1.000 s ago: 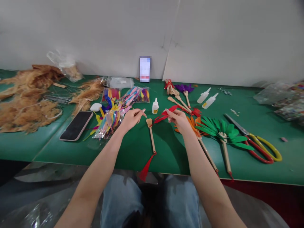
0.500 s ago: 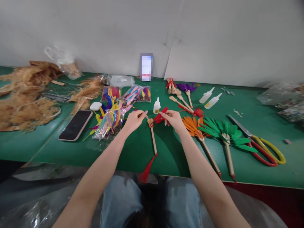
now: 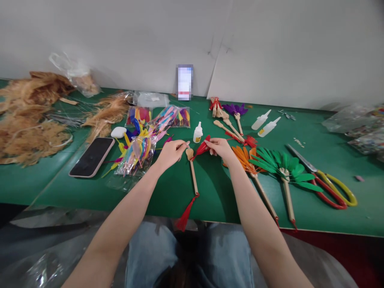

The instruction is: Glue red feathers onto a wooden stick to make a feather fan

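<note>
A wooden fan handle (image 3: 193, 174) with a rounded head lies on the green table, its red tassel (image 3: 186, 215) hanging over the front edge. My right hand (image 3: 219, 148) pinches a red feather (image 3: 203, 148), whose narrow end points down-left at the handle's head. On the other side, my left hand (image 3: 174, 154) has its fingertips pressed together just left of that head; whatever they hold is too small to make out. Behind the head stands a small white glue bottle (image 3: 197, 133).
To the right lie an orange feather fan (image 3: 244, 160), a green feather fan (image 3: 285, 166) and scissors (image 3: 333, 188). Bagged colored feathers (image 3: 139, 154) and a phone (image 3: 92, 157) are on the left. Two more bottles (image 3: 264, 124) lie farther back, near a purple feather fan (image 3: 235, 110).
The red feather has turned so that its narrow end points lower, beside the handle's head. My left fingertips have shifted slightly right. The handle stays in place.
</note>
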Demonstrator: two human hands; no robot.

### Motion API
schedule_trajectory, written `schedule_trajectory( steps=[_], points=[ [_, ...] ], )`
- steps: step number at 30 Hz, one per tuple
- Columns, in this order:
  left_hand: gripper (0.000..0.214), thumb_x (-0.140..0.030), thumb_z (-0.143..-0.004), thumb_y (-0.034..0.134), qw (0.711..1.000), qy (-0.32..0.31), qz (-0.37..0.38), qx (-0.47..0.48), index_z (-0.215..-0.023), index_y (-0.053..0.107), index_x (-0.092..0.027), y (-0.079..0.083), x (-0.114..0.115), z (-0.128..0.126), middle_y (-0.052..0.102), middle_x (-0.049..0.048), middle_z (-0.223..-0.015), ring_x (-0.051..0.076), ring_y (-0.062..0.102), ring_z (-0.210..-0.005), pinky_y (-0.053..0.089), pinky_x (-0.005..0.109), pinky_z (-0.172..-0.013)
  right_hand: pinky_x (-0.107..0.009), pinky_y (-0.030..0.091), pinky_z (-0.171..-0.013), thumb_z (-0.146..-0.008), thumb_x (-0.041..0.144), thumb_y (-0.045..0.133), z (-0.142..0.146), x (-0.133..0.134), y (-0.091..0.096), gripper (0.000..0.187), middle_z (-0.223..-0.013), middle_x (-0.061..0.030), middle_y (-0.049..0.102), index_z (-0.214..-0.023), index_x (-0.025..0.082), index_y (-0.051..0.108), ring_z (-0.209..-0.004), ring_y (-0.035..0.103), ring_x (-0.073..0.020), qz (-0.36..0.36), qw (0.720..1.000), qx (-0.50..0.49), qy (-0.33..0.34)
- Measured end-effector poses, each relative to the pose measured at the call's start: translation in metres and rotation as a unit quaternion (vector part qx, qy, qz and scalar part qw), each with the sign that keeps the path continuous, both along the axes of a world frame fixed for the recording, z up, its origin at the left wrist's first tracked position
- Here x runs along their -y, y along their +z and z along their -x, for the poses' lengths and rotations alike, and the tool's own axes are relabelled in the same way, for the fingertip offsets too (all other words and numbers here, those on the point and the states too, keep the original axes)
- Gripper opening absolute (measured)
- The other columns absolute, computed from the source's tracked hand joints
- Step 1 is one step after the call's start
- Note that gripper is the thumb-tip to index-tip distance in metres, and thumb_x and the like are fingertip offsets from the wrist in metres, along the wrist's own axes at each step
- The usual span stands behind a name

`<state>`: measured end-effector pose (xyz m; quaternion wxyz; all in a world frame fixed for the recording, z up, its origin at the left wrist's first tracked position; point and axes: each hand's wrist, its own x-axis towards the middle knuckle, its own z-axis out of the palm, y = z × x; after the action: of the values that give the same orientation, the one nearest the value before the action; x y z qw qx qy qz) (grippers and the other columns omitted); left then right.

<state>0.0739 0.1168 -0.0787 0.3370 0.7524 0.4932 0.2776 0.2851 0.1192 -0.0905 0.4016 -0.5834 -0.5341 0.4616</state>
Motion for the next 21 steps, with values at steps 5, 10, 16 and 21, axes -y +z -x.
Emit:
schedule_trajectory(
  steps=[5, 10, 16, 21],
  points=[
    [0.034, -0.043, -0.088, 0.046, 1.000, 0.010, -0.011, -0.014, -0.078, 0.065, -0.017, 0.002, 0.000, 0.000, 0.048, -0.0048, -0.043, 0.010, 0.048, -0.041, 0.035, 0.024, -0.052, -0.019, 0.031, -0.038, -0.077, 0.038, 0.066, 0.002, -0.005, 0.009, 0.035, -0.038, 0.0030, 0.048, -0.053, 0.017, 0.053, -0.035, 0.040, -0.0061, 0.035, 0.999, 0.040, 0.008],
    [0.033, -0.043, -0.087, 0.047, 0.999, 0.007, -0.010, -0.041, -0.075, 0.064, -0.018, 0.001, -0.001, -0.002, 0.046, -0.0047, -0.043, 0.010, 0.044, -0.043, 0.030, 0.024, -0.050, -0.020, 0.029, -0.040, -0.080, 0.032, 0.063, 0.005, -0.008, 0.011, 0.032, -0.037, 0.0040, 0.046, -0.054, 0.017, 0.052, -0.035, 0.037, -0.0064, 0.049, 0.997, 0.051, 0.008],
    [0.021, -0.039, -0.080, 0.058, 0.998, 0.014, -0.003, -0.056, -0.083, 0.063, -0.019, -0.008, -0.002, -0.005, 0.045, -0.0060, -0.049, 0.009, 0.042, -0.047, 0.029, 0.023, -0.049, -0.023, 0.029, -0.042, -0.078, 0.038, 0.061, 0.005, -0.009, 0.000, 0.026, -0.038, 0.0054, 0.044, -0.063, 0.017, 0.058, -0.035, 0.038, -0.0088, 0.007, 0.998, 0.055, -0.008],
    [0.025, -0.040, -0.080, 0.060, 0.994, 0.021, -0.059, -0.092, -0.095, 0.063, -0.021, -0.010, -0.002, -0.007, 0.043, -0.0042, -0.061, 0.010, 0.043, -0.055, 0.029, 0.023, -0.050, -0.024, 0.030, -0.043, -0.074, 0.045, 0.060, 0.006, -0.011, -0.006, 0.030, -0.038, 0.0059, 0.043, -0.065, 0.016, 0.059, -0.035, 0.037, -0.0092, -0.020, 0.998, 0.064, -0.002]
  ],
)
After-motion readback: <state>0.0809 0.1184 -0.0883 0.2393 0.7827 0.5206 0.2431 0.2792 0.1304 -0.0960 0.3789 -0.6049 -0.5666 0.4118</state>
